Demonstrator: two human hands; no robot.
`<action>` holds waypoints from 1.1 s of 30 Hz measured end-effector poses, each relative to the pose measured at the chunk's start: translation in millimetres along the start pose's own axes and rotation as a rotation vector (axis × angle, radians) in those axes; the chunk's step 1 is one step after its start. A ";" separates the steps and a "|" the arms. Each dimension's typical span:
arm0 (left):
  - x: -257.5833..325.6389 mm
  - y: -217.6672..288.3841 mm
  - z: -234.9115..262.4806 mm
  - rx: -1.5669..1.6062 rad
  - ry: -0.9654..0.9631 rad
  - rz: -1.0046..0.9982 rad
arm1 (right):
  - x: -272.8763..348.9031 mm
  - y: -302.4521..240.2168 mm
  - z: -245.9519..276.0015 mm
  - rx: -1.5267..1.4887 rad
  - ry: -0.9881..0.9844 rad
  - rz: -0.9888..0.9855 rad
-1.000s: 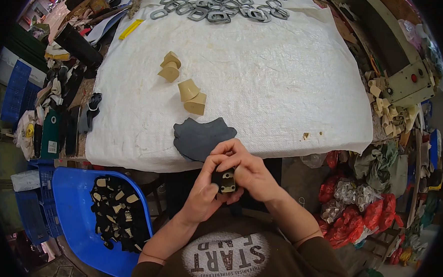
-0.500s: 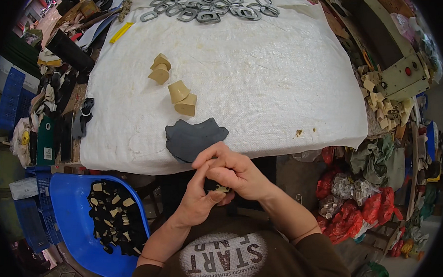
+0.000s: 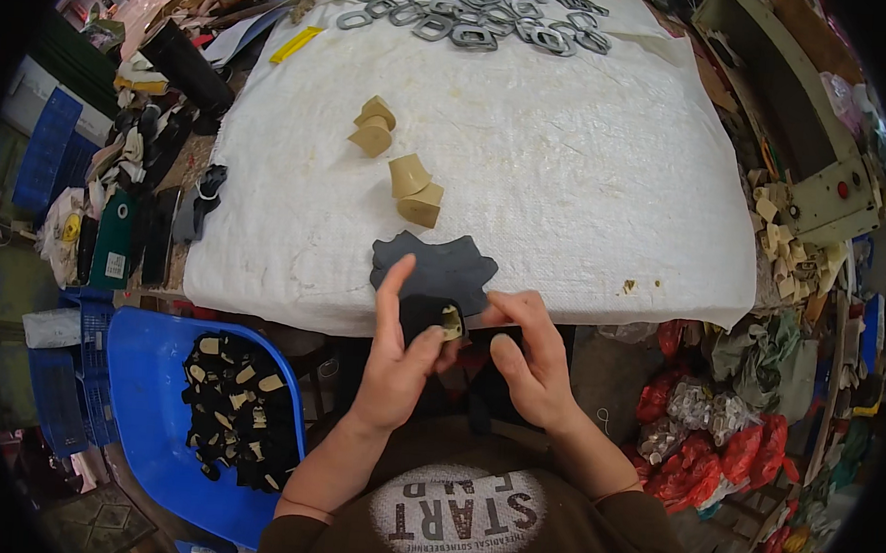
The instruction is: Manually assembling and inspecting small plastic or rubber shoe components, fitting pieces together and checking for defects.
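Black and soft, a small cut piece of dark material with a tan patch [image 3: 439,321] sits pinched between thumb and curled fingers of the left hand [image 3: 399,359], whose index finger points straight up, just off the near edge of the table. The right hand [image 3: 531,356] is close beside it, thumb and forefinger drawn together at the piece's right edge, the other fingers loosely bent. Directly behind the hands, a flat dark grey scalloped leather-like sheet [image 3: 441,268] lies at the front rim of the white woven cloth covering the table [image 3: 589,174]. Farther up the cloth stand two pairs of tan curved moulded pieces [image 3: 414,190], and at the far edge a spread of grey metal ring-shaped cutting dies [image 3: 477,18]. To the person's left a blue plastic chair [image 3: 147,381] holds a heap of black and tan cut pieces [image 3: 236,411]; to the right, red and clear plastic bags [image 3: 715,431] are piled on the floor
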State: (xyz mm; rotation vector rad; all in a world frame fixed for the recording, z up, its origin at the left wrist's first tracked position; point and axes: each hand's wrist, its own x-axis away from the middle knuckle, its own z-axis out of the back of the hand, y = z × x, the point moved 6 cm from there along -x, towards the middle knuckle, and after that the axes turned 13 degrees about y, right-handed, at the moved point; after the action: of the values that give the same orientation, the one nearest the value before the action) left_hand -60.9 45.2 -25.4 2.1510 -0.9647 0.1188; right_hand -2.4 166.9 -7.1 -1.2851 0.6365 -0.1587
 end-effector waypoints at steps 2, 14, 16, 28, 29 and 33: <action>3.6 18.2 -3.7 -0.649 0.244 -0.584 | -3.2 -13.6 -3.8 0.051 -0.051 -0.038; 1.8 1.0 -2.9 -0.851 -0.073 -0.487 | 1.9 5.5 -10.9 -0.071 -0.189 -0.293; 6.2 3.3 -11.8 -0.753 -0.025 -0.467 | 5.1 5.3 -16.1 -0.038 -0.186 -0.246; 5.4 -8.0 -6.2 -0.704 -0.172 -0.159 | -26.3 -3.5 8.2 -0.079 -0.043 -0.046; 6.5 -8.6 -9.3 -0.734 -0.219 -0.224 | -27.1 4.6 -5.4 -0.293 -0.198 -0.217; 10.6 -8.4 -18.0 -0.731 -0.282 -0.241 | -18.5 12.3 -19.7 -0.589 -0.476 -0.368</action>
State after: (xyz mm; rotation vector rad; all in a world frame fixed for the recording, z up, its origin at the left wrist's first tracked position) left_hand -44.0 54.5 -13.9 1.5938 -0.7331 -0.5836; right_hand -30.8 162.3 -14.7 -1.9239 0.0197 0.0438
